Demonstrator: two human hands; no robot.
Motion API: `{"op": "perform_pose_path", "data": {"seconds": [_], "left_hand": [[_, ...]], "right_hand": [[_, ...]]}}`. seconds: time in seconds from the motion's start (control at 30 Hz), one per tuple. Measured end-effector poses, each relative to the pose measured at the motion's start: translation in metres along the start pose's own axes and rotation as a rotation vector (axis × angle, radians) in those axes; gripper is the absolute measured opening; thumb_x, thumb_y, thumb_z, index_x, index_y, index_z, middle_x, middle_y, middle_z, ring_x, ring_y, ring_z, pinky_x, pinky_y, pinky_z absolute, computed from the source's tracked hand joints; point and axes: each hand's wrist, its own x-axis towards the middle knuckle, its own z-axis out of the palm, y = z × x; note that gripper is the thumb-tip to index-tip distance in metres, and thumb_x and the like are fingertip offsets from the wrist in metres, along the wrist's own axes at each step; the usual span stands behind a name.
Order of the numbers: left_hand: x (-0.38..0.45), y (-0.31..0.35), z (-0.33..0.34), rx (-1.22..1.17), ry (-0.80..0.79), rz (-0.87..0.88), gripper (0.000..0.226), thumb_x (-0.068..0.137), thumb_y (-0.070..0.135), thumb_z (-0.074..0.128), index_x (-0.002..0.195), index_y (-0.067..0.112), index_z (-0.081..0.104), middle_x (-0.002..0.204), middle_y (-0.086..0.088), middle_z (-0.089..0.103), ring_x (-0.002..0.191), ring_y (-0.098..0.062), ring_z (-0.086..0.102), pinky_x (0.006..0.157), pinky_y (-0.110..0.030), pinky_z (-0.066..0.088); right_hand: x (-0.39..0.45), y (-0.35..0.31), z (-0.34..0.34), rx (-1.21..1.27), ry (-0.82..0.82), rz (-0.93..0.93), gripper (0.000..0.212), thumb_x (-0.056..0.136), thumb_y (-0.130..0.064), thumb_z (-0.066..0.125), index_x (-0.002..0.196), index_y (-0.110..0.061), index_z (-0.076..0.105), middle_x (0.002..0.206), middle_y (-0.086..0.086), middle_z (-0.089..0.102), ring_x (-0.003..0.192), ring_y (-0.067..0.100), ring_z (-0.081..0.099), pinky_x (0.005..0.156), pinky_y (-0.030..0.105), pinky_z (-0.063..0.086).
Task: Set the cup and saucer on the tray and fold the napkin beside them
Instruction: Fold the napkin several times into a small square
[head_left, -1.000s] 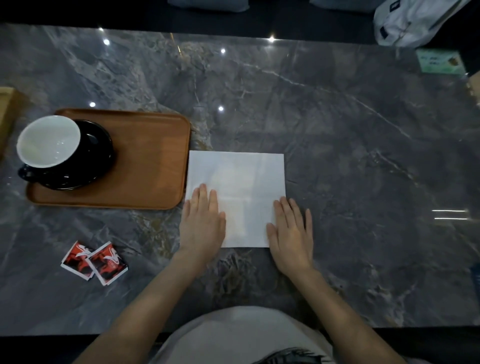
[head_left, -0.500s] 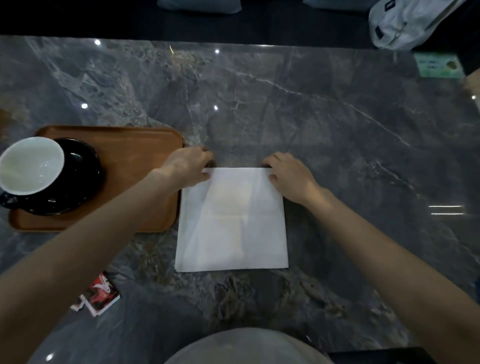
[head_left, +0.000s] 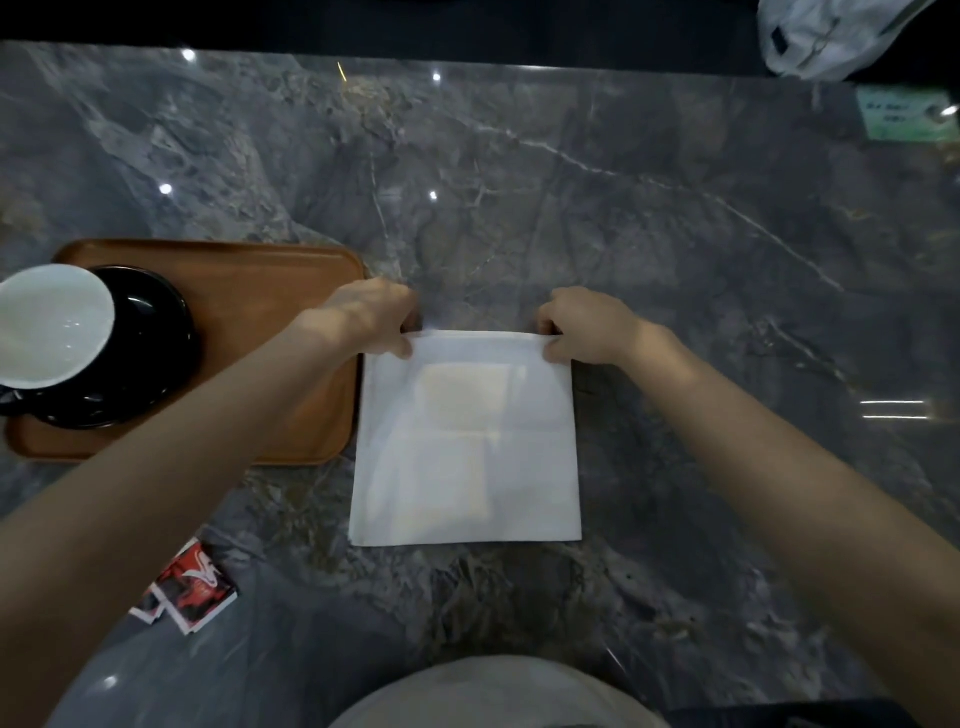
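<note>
pinching the far corners of the white napkin (head_left: 467, 441), the left hand (head_left: 371, 317) and right hand (head_left: 584, 327) curl closed; it lies just right of the tray (head_left: 291, 291)

Marble table (head_left: 675, 249): tray (head_left: 270, 291), napkin (head_left: 467, 441), sachets (head_left: 189, 590).

White napkin (head_left: 467, 441) flat beside the tray (head_left: 291, 291) — cup (head_left: 52, 322) on black saucer (head_left: 150, 353) there.

Dim overall; pinpoint ceiling-light glints on glossy marble table (head_left: 675, 260); wide-angle bending at edges; slightly soft focus, white napkin (head_left: 467, 441) brightest
</note>
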Motion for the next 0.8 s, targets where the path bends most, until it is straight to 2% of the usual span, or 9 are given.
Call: {"op": "perform_pose_path", "data": {"seconds": [0.13, 0.27, 0.4, 0.53, 0.67, 0.8], "left_hand": [[-0.002, 0.001, -0.001, 0.015, 0.035, 0.014, 0.034, 0.076, 0.028, 0.071, 0.106, 0.014, 0.062, 0.113, -0.012, 0.063, 0.107, -0.029, 0.056, 0.073, -0.028, 0.038], [-0.006, 0.0, 0.003, 0.004, 0.097, 0.043, 0.028, 0.079, 0.025, 0.067, 0.104, 0.014, 0.062, 0.113, -0.01, 0.063, 0.108, -0.028, 0.055, 0.074, -0.03, 0.039], [-0.014, -0.002, 0.003, -0.019, 0.143, 0.061, 0.02, 0.083, 0.022, 0.063, 0.101, 0.016, 0.061, 0.109, -0.009, 0.063, 0.102, -0.027, 0.056, 0.074, -0.03, 0.039], [-0.028, -0.001, 0.0, 0.035, 0.257, 0.111, 0.017, 0.083, 0.021, 0.061, 0.099, 0.014, 0.062, 0.103, -0.01, 0.066, 0.096, -0.029, 0.059, 0.068, -0.03, 0.038], [-0.047, 0.0, -0.001, 0.047, 0.301, 0.15, 0.015, 0.084, 0.017, 0.057, 0.099, 0.011, 0.059, 0.097, -0.014, 0.066, 0.088, -0.032, 0.059, 0.062, -0.03, 0.034], [-0.067, 0.004, 0.002, 0.085, 0.35, 0.195, 0.013, 0.086, 0.013, 0.054, 0.097, 0.006, 0.056, 0.09, -0.016, 0.064, 0.084, -0.034, 0.059, 0.059, -0.031, 0.033]], "right_hand": [[-0.002, 0.0, -0.003, 0.013, 0.005, -0.006, 0.023, 0.081, -0.016, 0.062, 0.1, -0.005, 0.06, 0.111, 0.014, 0.056, 0.102, 0.031, 0.053, 0.069, 0.033, 0.035], [-0.01, -0.002, -0.001, 0.056, 0.077, 0.011, 0.011, 0.08, -0.013, 0.059, 0.09, -0.009, 0.058, 0.102, 0.011, 0.062, 0.091, 0.026, 0.055, 0.064, 0.03, 0.032], [-0.021, -0.002, 0.0, 0.046, 0.101, 0.025, 0.004, 0.082, -0.011, 0.053, 0.082, -0.014, 0.051, 0.098, 0.01, 0.062, 0.079, 0.023, 0.048, 0.062, 0.03, 0.03], [-0.032, -0.004, -0.002, 0.018, 0.166, 0.03, 0.006, 0.085, -0.014, 0.052, 0.09, -0.012, 0.054, 0.101, 0.009, 0.062, 0.087, 0.027, 0.054, 0.064, 0.03, 0.032], [-0.049, -0.007, -0.001, -0.024, 0.233, 0.014, 0.011, 0.087, -0.014, 0.051, 0.097, -0.012, 0.055, 0.104, 0.007, 0.061, 0.088, 0.024, 0.055, 0.065, 0.031, 0.036], [-0.066, -0.014, 0.002, -0.075, 0.262, -0.002, 0.024, 0.089, -0.014, 0.048, 0.11, -0.01, 0.058, 0.111, 0.01, 0.057, 0.106, 0.028, 0.053, 0.078, 0.036, 0.044]]}}
